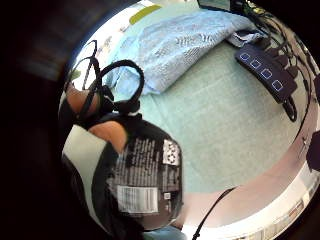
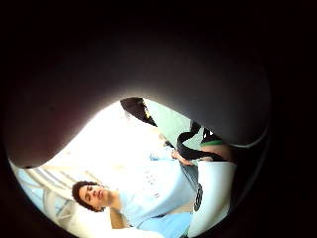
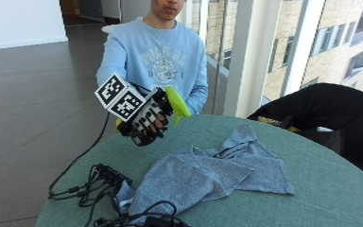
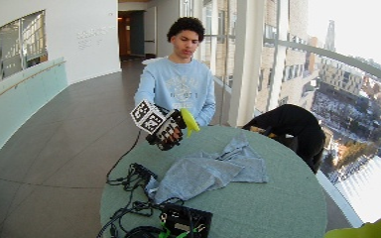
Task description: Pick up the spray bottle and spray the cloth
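Pickup's done: the gloved right hand (image 3: 145,118) has its grip curled around the spray bottle (image 3: 174,105), held up above the table (image 3: 332,189), near its far-left edge. Cloth (image 3: 206,172) lies crumpled mid-table. Next I'd aim the nozzle down at it and squeeze.

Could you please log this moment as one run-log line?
hand: right hand grips spray bottle, raised above table | cloth: crumpled on table, apart from bottle | step: spraying not yet visible

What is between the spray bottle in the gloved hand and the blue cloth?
Nothing but air and bare green table. In the outside view the right hand holds the spray bottle up, apart from the cloth.
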Available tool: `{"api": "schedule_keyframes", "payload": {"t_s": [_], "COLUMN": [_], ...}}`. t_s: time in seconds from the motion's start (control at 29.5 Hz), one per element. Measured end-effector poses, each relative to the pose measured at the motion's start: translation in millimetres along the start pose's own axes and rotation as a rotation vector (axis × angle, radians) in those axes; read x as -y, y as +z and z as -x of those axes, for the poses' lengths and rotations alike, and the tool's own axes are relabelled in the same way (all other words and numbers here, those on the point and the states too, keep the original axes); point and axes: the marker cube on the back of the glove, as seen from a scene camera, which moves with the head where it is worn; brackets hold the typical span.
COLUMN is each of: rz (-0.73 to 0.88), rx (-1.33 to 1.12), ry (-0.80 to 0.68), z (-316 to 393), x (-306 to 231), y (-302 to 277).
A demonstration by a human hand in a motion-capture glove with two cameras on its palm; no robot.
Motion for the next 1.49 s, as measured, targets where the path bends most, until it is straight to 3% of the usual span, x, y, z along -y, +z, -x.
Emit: {"api": "schedule_keyframes", "payload": {"t_s": [1.05, 1.49], "rz": [0.009, -0.144], "rx": [0.013, 0.182], "ry": [-0.007, -0.242], "z": [4, 80], "x": [0, 3], "y": [8, 26]}}
